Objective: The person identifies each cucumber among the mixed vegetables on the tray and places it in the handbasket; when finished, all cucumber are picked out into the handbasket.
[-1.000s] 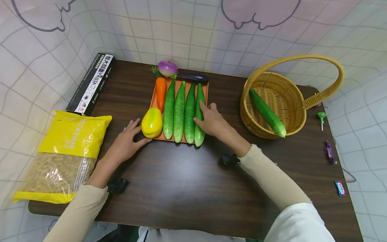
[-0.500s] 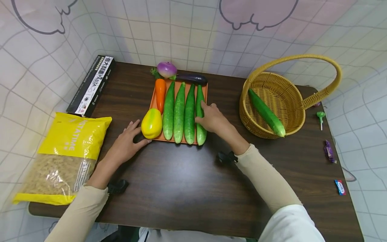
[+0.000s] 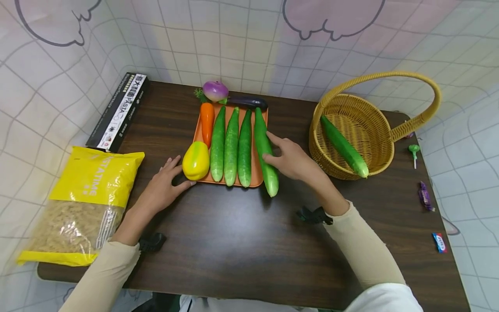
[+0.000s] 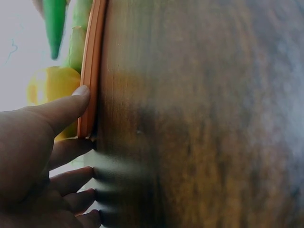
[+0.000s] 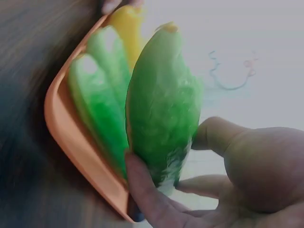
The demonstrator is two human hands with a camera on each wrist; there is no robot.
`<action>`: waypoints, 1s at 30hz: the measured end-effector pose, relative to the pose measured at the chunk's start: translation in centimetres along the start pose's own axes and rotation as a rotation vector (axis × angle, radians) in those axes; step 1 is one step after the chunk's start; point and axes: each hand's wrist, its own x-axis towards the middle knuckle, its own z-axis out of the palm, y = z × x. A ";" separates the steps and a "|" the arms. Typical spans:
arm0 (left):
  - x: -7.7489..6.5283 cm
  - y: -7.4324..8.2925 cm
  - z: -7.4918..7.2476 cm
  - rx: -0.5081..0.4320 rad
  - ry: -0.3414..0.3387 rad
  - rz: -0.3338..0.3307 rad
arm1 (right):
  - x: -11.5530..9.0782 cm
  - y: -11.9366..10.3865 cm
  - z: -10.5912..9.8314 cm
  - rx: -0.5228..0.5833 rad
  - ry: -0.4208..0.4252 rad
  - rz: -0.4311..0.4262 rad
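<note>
My right hand (image 3: 291,157) grips a cucumber (image 3: 266,147) between thumb and fingers. This cucumber is raised over the right side of the orange tray (image 3: 255,175), its near end past the tray's front edge. In the right wrist view the held cucumber (image 5: 161,99) looms large above the tray. My left hand (image 3: 160,185) is at the tray's front left corner, beside a yellow pepper (image 3: 196,161). Its thumb touches the tray rim (image 4: 89,61) in the left wrist view, with the other fingers spread. Several cucumbers (image 3: 231,149) and a carrot (image 3: 207,123) lie on the tray.
An eggplant (image 3: 249,102) and a purple turnip (image 3: 215,91) lie at the tray's back. On the right, a wicker basket (image 3: 317,154) with a tall handle holds another cucumber (image 3: 345,147). A pasta bag (image 3: 83,203) and black box (image 3: 117,112) are left; small candies (image 3: 426,196) line the right edge.
My right hand has lifted the rightmost cucumber from the tray and shifted it right and slightly toward me. The left hand stays at the tray corner.
</note>
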 end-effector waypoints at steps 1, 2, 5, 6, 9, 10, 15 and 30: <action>0.0 0.0 0.0 0.000 0.002 0.000 | -0.7 0.0 -0.3 0.011 0.002 -0.015; 0.0 -0.1 0.0 0.001 0.003 0.001 | -1.5 0.0 -0.5 0.022 0.004 -0.029; 0.1 -0.1 0.0 0.001 0.003 -0.001 | -3.9 0.1 -1.2 0.044 0.021 -0.055; 0.1 0.0 0.0 0.001 0.002 0.000 | -4.8 0.1 -1.4 0.049 0.027 -0.063; 0.1 0.0 0.0 0.001 0.007 -0.001 | -7.5 0.4 -2.1 0.064 0.038 -0.081; 0.1 0.0 0.0 0.002 0.007 0.001 | -8.4 0.5 -2.5 0.064 0.043 -0.087; 0.1 0.0 0.1 0.004 0.007 0.011 | -13.2 1.4 -4.5 0.036 0.089 -0.094; 0.0 0.2 0.1 0.002 0.002 0.010 | -15.0 6.5 -11.9 -0.201 0.079 0.022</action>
